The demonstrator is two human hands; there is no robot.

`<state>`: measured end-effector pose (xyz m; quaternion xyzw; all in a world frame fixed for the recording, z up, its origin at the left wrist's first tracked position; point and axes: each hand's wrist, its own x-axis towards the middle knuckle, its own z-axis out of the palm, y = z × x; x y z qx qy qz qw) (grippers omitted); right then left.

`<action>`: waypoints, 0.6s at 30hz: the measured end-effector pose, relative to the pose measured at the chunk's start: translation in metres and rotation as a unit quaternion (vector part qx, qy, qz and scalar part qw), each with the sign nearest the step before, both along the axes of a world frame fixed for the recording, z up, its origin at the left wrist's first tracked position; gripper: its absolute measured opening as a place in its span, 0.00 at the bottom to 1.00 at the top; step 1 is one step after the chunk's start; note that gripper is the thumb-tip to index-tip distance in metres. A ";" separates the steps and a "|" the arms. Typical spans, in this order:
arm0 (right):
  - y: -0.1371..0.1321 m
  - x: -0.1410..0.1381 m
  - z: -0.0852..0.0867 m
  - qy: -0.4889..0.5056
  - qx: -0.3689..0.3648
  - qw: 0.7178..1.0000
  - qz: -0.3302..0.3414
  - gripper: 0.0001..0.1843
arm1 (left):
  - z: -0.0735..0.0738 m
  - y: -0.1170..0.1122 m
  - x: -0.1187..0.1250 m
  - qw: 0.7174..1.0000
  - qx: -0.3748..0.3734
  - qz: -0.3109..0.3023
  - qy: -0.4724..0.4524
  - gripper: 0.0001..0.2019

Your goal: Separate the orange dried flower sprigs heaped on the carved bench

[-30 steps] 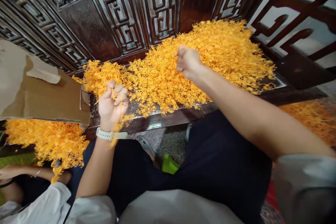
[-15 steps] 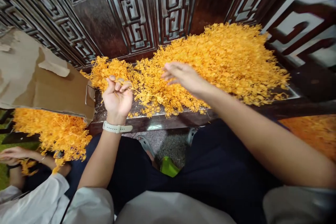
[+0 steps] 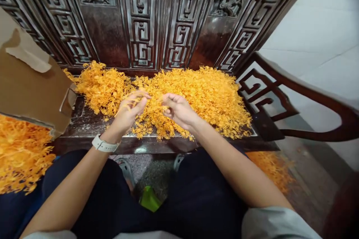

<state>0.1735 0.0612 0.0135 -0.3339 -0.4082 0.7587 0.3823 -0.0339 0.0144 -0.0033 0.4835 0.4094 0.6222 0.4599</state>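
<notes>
A big heap of small orange plastic sprigs (image 3: 207, 97) covers the seat of a dark carved wooden bench (image 3: 92, 143). My left hand (image 3: 129, 110), with a white watch on its wrist, hovers over the heap's front edge, its fingers curled round a few orange sprigs. My right hand (image 3: 177, 109) is just to its right, fingers bent inward and pinching at the same sprigs between the two hands. Both hands are close together, almost touching.
A brown cardboard box (image 3: 30, 86) full of more orange sprigs (image 3: 19, 155) stands at the left. The bench's carved back (image 3: 140, 18) rises behind; its curved armrest (image 3: 283, 97) is at the right. More sprigs (image 3: 269, 168) lie on the floor. A green object (image 3: 150, 198) sits between my legs.
My right hand came down from above the heap and moved left to meet my left hand. My left hand moved forward over the heap. The view tilted and swung right.
</notes>
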 end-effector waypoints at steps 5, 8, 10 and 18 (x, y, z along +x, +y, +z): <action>0.020 0.038 0.022 -0.062 0.153 0.980 -0.116 0.09 | -0.021 0.002 -0.003 0.972 -0.016 -0.068 0.222 0.09; 0.035 0.060 0.020 -0.214 0.261 0.929 -0.151 0.13 | -0.022 -0.001 0.003 0.994 -0.089 -0.068 0.009 0.13; 0.041 0.066 0.011 -0.341 0.335 0.869 -0.129 0.25 | -0.015 -0.002 0.007 0.978 -0.124 -0.046 -0.159 0.09; -0.001 0.019 -0.002 -0.144 0.064 0.979 0.129 0.36 | 0.017 0.000 0.005 0.906 -0.080 0.042 -0.414 0.19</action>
